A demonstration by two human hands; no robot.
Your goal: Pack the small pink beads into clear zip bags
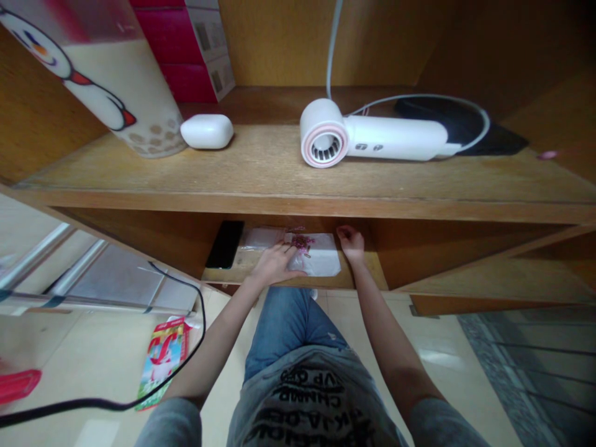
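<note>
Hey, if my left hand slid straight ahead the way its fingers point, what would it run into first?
Most likely the small pile of pinkish pieces on the white sheet, right beside your left hand. Whether they already touch is hard to tell from this view.

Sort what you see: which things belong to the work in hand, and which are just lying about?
Seemingly in use:
left hand, by the pink pieces
right hand, beside the sheet
small pink pieces
flat white sheet
clear plastic bag, perhaps

Apparently lying about:
black smartphone
white hair dryer
earbud case
bubble tea cup
magenta boxes
</note>
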